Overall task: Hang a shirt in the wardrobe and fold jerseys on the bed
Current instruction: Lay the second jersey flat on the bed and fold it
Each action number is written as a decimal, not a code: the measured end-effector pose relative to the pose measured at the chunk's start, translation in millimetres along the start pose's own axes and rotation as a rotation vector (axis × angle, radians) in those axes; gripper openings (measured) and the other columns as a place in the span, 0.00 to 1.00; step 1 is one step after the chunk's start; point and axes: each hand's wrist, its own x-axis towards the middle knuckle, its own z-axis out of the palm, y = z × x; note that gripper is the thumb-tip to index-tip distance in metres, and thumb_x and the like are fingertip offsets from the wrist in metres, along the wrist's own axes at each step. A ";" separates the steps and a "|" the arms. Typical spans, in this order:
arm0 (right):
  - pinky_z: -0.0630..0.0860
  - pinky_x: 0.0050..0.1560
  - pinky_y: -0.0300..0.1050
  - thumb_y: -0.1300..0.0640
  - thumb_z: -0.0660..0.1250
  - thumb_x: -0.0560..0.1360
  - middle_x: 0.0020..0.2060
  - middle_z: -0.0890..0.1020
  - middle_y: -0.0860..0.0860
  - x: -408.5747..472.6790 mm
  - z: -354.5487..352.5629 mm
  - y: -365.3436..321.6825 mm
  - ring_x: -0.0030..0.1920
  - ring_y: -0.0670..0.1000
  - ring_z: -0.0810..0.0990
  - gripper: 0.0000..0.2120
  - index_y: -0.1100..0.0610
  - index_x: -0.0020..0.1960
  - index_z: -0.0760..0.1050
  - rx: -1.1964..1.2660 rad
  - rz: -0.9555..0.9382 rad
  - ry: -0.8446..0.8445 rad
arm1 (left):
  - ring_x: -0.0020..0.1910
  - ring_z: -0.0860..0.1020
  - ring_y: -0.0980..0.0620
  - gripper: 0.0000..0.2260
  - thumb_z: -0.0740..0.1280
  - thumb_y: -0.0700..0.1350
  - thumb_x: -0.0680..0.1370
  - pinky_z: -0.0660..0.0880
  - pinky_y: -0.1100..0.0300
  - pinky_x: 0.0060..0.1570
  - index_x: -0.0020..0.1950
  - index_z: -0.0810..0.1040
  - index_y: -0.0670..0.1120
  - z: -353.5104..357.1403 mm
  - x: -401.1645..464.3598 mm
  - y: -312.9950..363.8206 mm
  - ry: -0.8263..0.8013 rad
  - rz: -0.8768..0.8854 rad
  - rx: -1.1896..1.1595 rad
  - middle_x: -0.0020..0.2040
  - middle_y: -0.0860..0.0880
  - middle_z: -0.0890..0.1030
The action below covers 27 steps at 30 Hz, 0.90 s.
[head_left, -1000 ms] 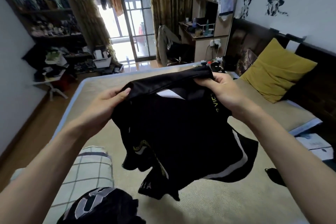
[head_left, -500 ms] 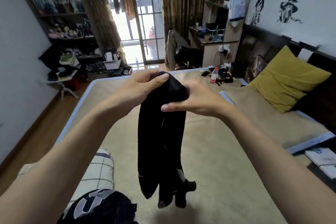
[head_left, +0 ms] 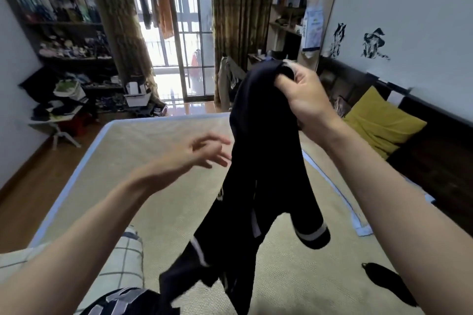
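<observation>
— Right hand [head_left: 304, 100] first: what is it doing?

— It is raised high, fingers curled tight round a bunched top edge of the black jersey [head_left: 266, 166]. The garment hangs from that one grip in a long narrow drape, its white-striped cuffs and hem dangling above the bed [head_left: 158, 207].

— And the left hand [head_left: 202, 153]?

— Lower and to the left of the cloth, fingers spread and relaxed, holding nothing. Its fingertips are just beside the hanging fabric; whether they brush it I cannot tell, since the hand is blurred.

— How far along would you say the job is?

— Early in this jersey's fold, I judge. It is gathered lengthwise but in the air, not laid flat, and no neat folded jersey shows anywhere on the mattress. A second dark garment with pale lettering [head_left: 122, 302] lies crumpled at the near edge beside a checked pillow [head_left: 122, 258], so that looks unfolded too. A small dark item [head_left: 389, 286] lies on the bed to the right; I cannot say what it is.

— The shirt for the wardrobe?

— No wardrobe or hanger is in sight here, so I cannot say whether that part is done.

— What does the next move call for?

— Probably the free hand catching the lower half, so the jersey can be doubled or spread on the mat below it.
</observation>
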 end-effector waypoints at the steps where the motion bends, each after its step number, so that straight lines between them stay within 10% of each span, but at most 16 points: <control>1: 0.76 0.48 0.43 0.63 0.65 0.81 0.44 0.81 0.56 4.7 -0.5 -9.9 0.46 0.49 0.79 0.07 0.64 0.52 0.80 -0.005 -0.021 0.030 | 0.59 0.81 0.48 0.15 0.68 0.49 0.80 0.76 0.57 0.58 0.66 0.76 0.47 6.9 -3.7 -15.0 -0.072 -0.025 -0.004 0.59 0.47 0.83; 4: 0.77 0.49 0.47 0.59 0.65 0.82 0.46 0.81 0.58 15.3 -4.5 -35.3 0.48 0.53 0.80 0.11 0.68 0.55 0.79 -0.037 -0.066 0.090 | 0.63 0.79 0.55 0.23 0.74 0.41 0.77 0.76 0.59 0.62 0.70 0.75 0.52 43.2 -5.1 -62.2 -0.195 -0.091 0.100 0.65 0.52 0.81; 13: 0.67 0.29 0.43 0.56 0.66 0.81 0.24 0.71 0.40 25.8 -69.1 -72.4 0.28 0.44 0.70 0.18 0.49 0.33 0.69 -0.352 -0.083 0.355 | 0.50 0.80 0.52 0.09 0.61 0.48 0.85 0.79 0.49 0.56 0.56 0.81 0.51 63.4 42.6 -90.0 0.284 -0.034 -0.105 0.50 0.51 0.83; 16: 0.68 0.31 0.53 0.46 0.65 0.72 0.25 0.67 0.48 20.0 -132.8 -52.7 0.32 0.53 0.71 0.18 0.54 0.31 0.64 -0.784 0.112 0.460 | 0.47 0.79 0.55 0.08 0.60 0.48 0.84 0.75 0.59 0.50 0.52 0.79 0.51 33.8 50.5 -50.6 0.414 0.055 -0.134 0.47 0.51 0.83; 19: 0.75 0.47 0.52 0.35 0.69 0.56 0.43 0.83 0.58 -3.2 -163.2 -27.3 0.49 0.59 0.81 0.32 0.58 0.49 0.80 -1.205 0.523 0.172 | 0.45 0.77 0.60 0.08 0.60 0.43 0.84 0.71 0.72 0.49 0.54 0.79 0.44 2.8 66.1 3.2 0.444 0.193 0.067 0.50 0.47 0.81; 23: 0.63 0.75 0.45 0.33 0.83 0.53 0.73 0.69 0.40 -30.7 -94.3 -8.1 0.73 0.40 0.67 0.62 0.45 0.80 0.57 -0.679 0.492 -0.359 | 0.45 0.75 0.58 0.09 0.63 0.47 0.83 0.71 0.64 0.51 0.50 0.79 0.44 -3.2 80.2 70.6 0.106 0.181 0.136 0.46 0.48 0.79; 27: 0.77 0.58 0.35 0.47 0.82 0.66 0.57 0.85 0.41 -42.3 1.1 11.4 0.58 0.38 0.82 0.30 0.48 0.65 0.76 -0.315 0.299 -0.275 | 0.35 0.77 0.65 0.09 0.64 0.44 0.83 0.73 0.74 0.40 0.49 0.81 0.41 9.0 85.2 108.8 -0.107 0.089 0.193 0.37 0.57 0.82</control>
